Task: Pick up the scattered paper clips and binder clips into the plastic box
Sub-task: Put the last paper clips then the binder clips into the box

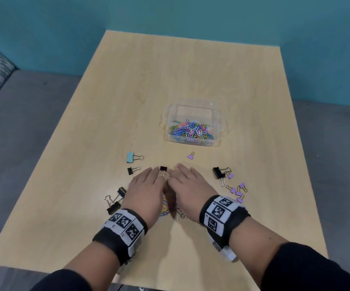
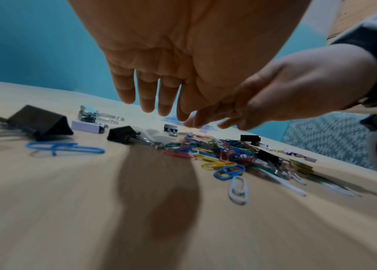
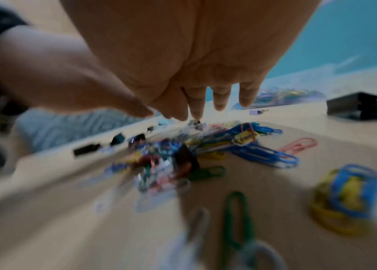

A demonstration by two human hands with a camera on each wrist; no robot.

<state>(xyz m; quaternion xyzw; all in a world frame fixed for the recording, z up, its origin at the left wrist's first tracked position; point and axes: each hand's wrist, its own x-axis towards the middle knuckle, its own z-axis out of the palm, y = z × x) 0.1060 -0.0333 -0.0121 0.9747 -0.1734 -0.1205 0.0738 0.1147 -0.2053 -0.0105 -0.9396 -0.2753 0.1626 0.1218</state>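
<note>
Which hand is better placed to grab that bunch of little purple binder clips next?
The right hand, probably. The purple binder clips lie just beside its wrist, on the right of the table. The left hand would have to cross over. Both hands are open, holding nothing.

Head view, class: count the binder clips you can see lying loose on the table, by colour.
Black binder clips: 6
Purple binder clips: 6
Light blue binder clip: 1
Total: 13, hidden ones not counted.
</note>
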